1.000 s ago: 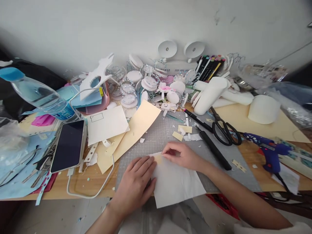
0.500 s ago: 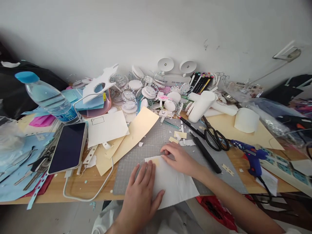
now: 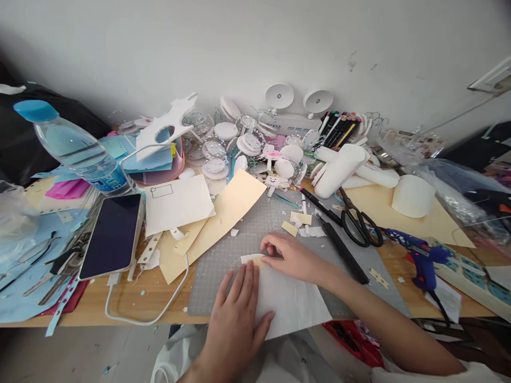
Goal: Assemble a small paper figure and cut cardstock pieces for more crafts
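Note:
A thin white paper sheet point(image 3: 293, 306) lies on the grey cutting mat point(image 3: 217, 266) and hangs over the table's front edge. A cream patch point(image 3: 257, 261) shows through near its top left corner. My left hand point(image 3: 239, 308) rests flat on the sheet's left side, fingers stretched out and thumb apart. At the top edge, my right hand point(image 3: 285, 258) has curled fingers, with thumb and forefinger closing on the paper beside the cream patch. Its other fingertips are partly hidden. Small cream card pieces point(image 3: 289, 229) lie just beyond that hand.
Right of the hands lie a black craft knife point(image 3: 343, 250), black scissors point(image 3: 361, 223) and a blue glue gun point(image 3: 419, 260). Cream card strips point(image 3: 235, 213), a phone point(image 3: 112, 234) and a water bottle point(image 3: 80, 149) are leftward. White decorations point(image 3: 247, 143) crowd the back.
The camera view has shifted slightly, moving the scene a little rightward. My right thumb and forefinger have come in closer to the cream patch. The left hand stays flat on the paper.

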